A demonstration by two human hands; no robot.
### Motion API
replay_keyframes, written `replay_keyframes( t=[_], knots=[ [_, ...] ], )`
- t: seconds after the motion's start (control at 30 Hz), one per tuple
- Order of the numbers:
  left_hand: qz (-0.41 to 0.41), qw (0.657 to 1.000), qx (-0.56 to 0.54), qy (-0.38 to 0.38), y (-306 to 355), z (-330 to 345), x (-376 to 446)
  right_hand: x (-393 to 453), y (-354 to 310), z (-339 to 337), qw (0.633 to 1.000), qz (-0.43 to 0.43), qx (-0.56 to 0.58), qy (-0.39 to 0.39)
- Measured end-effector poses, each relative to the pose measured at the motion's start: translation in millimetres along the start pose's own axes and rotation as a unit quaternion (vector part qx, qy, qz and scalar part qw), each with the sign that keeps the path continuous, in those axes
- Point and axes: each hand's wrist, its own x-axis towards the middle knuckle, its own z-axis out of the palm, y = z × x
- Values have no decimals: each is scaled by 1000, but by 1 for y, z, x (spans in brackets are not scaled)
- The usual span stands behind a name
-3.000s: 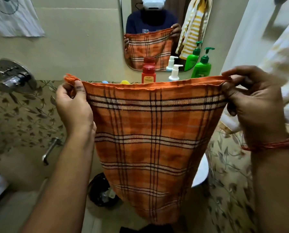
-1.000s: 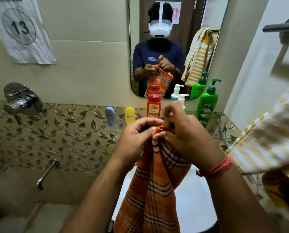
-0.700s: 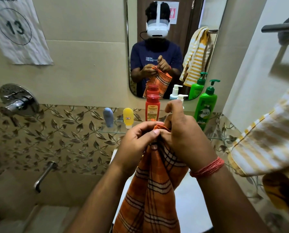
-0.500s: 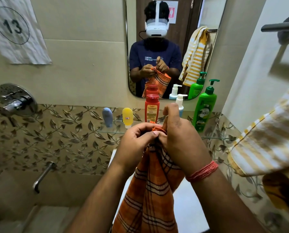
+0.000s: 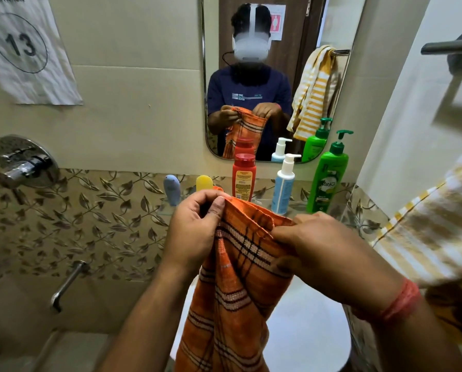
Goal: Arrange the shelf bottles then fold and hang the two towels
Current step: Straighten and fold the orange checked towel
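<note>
Head view: both hands pinch orange towel.

Plain beige wall tiles run above a brown band of leaf-patterned tiles; a tall rounded mirror hangs on the beige part, a crumpled white paper sign marked 13 to its left, with a chrome shower mixer valve and chrome spout below

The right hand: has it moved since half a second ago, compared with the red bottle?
Yes. The right hand has moved rightward and down, away from the red bottle; it now grips the orange towel apart from the left hand.
</note>
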Motion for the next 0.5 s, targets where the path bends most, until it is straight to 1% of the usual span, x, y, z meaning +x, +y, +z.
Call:
replay_keyframes(
  t=[0.03,0.1,0.2,0.23,0.3,0.33,0.37,0.4,0.43,0.47,0.5],
  knots=[
    [5,1000,-1,1,0,1,-1,-4,-1,-7,1000,9,-22,-15],
    [13,1000,-5,-2,1,1,-1,-9,3,-18,998,31,-28,-40],
    [20,1000,-7,-15,4,5,-2,-16,9,-28,997,35,-56,-47],
    [24,1000,-3,-17,5,7,-1,-20,9,-32,998,27,-58,-27],
    [28,999,-5,-21,8,9,0,-28,5,-41,997,-16,-32,74],
    [27,999,-12,-23,9,10,1,-34,1,-45,992,-44,8,120],
    [28,999,-15,-22,11,10,2,-37,-1,-47,988,-61,45,133],
    [33,999,-14,-17,11,9,4,-37,-1,-46,989,-72,65,115],
    [40,999,-13,-10,11,9,6,-36,1,-43,992,-72,74,74],
    [45,999,-16,1,11,8,6,-34,2,-39,996,-55,65,33],
    [48,999,-22,10,11,7,6,-33,8,-32,998,-38,51,15]
  ],
)
